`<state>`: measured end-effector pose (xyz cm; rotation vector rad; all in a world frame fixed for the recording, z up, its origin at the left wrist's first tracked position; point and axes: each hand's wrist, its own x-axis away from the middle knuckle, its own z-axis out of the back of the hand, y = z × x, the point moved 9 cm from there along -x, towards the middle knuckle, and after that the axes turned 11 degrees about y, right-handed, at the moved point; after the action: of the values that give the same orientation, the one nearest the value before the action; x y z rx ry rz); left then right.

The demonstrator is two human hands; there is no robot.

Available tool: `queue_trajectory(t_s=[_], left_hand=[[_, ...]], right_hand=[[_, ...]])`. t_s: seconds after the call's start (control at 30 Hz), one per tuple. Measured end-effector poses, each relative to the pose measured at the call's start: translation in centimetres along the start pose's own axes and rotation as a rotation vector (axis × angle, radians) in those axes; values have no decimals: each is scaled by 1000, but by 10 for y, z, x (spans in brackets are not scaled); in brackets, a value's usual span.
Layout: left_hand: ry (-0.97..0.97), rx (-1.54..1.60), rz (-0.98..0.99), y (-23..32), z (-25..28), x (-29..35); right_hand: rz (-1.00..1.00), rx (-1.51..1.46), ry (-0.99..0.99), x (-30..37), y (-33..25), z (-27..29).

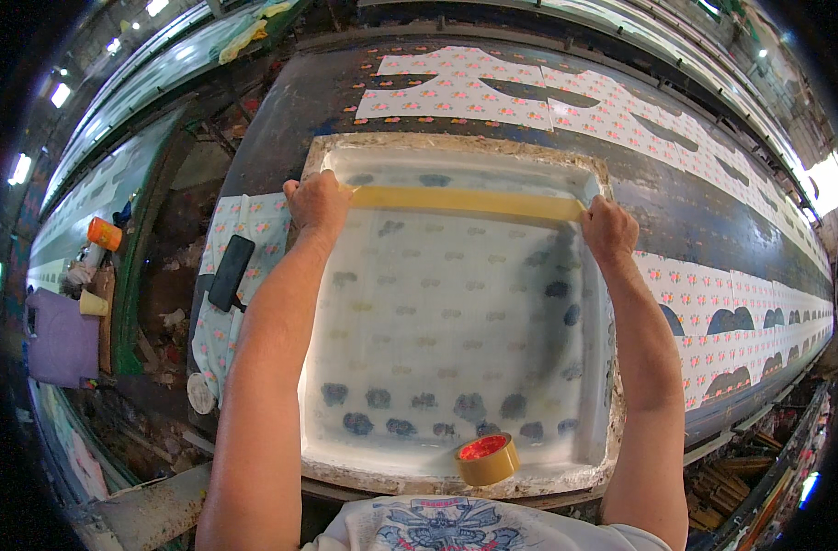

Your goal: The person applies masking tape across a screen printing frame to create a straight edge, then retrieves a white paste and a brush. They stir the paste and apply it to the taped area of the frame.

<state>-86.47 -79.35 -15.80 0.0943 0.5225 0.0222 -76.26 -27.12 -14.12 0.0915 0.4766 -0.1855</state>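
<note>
Tape strip stretches from the left hand to the right hand, an end pinched in each, over a framed screen beneath them. On the near side of both hands sits a tape roll; left of the left hand lies a phone.

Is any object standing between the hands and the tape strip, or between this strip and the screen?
Nothing visible: the left hand and right hand hold the ends of the tape strip, and no object shows between it and the screen. The tape roll is apart, at the near edge.
</note>
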Motion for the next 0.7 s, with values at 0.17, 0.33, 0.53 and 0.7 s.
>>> queue_trajectory(t_s=[0.17,0.33,0.53,0.7], left_hand=[[5,2,-5,-2,-3,-2],[5,8,-2,-4,-4,-3],[22,-16,-14,-12,-12,-4],[-29,-9,1,-5,-10,-3]], right_hand=[[9,-3,-24,1,0,-3],[0,-18,-24,4,-2,-2],[16,-11,-9,1,-6,-4],[13,-15,-20,2,-6,-1]])
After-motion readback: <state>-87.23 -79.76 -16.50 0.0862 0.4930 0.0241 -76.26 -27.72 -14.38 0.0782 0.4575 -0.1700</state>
